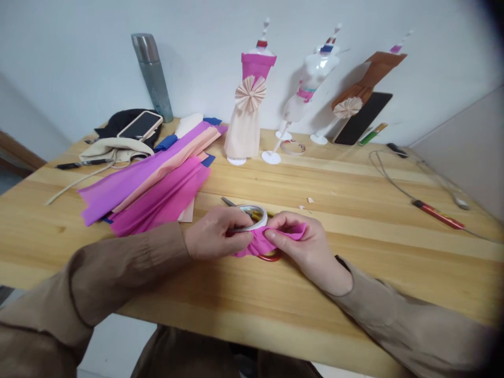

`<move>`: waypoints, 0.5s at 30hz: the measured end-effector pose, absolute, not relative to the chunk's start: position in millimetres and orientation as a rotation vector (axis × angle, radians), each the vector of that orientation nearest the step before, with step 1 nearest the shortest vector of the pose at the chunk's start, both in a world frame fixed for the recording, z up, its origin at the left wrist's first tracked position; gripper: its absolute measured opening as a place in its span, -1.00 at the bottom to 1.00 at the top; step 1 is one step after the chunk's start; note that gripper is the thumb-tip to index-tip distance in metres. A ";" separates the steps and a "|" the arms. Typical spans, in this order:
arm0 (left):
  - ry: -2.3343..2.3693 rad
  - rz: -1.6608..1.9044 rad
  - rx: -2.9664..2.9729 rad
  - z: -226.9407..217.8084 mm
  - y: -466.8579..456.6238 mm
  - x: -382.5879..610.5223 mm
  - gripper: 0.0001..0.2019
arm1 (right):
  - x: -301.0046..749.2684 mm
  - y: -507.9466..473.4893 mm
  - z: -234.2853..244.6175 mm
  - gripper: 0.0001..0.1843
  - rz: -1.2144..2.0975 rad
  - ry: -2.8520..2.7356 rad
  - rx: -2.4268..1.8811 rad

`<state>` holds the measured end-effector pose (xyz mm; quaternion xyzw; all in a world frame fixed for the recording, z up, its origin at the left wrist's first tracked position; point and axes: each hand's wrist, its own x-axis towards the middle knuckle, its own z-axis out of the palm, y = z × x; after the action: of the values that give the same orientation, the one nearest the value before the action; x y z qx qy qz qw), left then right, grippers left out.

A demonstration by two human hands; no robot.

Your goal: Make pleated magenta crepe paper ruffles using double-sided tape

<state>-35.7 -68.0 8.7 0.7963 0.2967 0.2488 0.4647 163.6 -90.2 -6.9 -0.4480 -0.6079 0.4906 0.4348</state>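
Gathered pink crepe paper (pixel 258 242) runs between both hands, in folds along the near side of a white tape roll (pixel 264 214). My left hand (pixel 214 231) is closed at the left of the roll, its thumb pressing the paper and its other fingers partly hidden by the ring. Thumb and fingers of my right hand (pixel 309 247) pinch the paper's right end, which sticks out as a small fold. Under the hands lie scissors (pixel 227 201); a blade tip and a red handle loop show, the rest is mostly covered.
At the back stand a mannequin in a pink and cream dress (pixel 249 118), a mostly bare one (pixel 315 79) and a brown-dressed one (pixel 374 73). Crepe sheets (pixel 157 189), a phone (pixel 140 126) and a bottle (pixel 153 79) are left. A red-cased cable (pixel 439 214) lies right.
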 end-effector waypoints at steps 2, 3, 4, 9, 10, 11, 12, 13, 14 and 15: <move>0.748 0.633 1.975 8.4 -68.7 -35.6 -0.76 | 163.0 -92.1 -6.5 -0.72 1.217 -1.518 -1.104; 0.754 0.643 1.982 8.2 -68.8 -35.5 -0.75 | 162.7 -93.2 -6.1 -0.72 1.220 -1.517 -1.097; 0.755 0.647 1.985 8.1 -68.7 -35.4 -0.75 | 162.3 -94.5 -5.6 -0.72 1.229 -1.515 -1.091; 0.721 0.646 2.023 6.9 -67.9 -33.7 -0.73 | 161.5 -99.8 -1.2 -0.74 1.268 -1.554 -1.047; 0.720 0.646 2.034 6.6 -67.8 -33.4 -0.73 | 161.6 -100.3 -0.4 -0.74 1.261 -1.558 -1.050; 0.718 0.646 2.041 6.3 -67.8 -33.2 -0.74 | 161.7 -100.6 0.2 -0.74 1.253 -1.553 -1.060; 0.717 0.643 2.042 6.1 -67.9 -33.0 -0.74 | 161.8 -100.8 0.6 -0.75 1.247 -1.543 -1.076; 0.716 0.639 2.039 5.9 -68.0 -32.9 -0.75 | 161.9 -101.0 0.8 -0.75 1.243 -1.534 -1.090; 0.717 0.639 2.035 5.7 -68.3 -32.9 -0.75 | 161.8 -101.3 0.8 -0.76 1.237 -1.529 -1.096; 0.717 0.642 2.032 5.6 -68.6 -32.9 -0.75 | 161.6 -101.7 0.8 -0.77 1.233 -1.533 -1.093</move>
<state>-32.9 -68.6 5.6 0.8152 0.2875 0.2575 0.4319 161.6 -101.7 0.8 -0.4382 -0.6147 0.4944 0.4310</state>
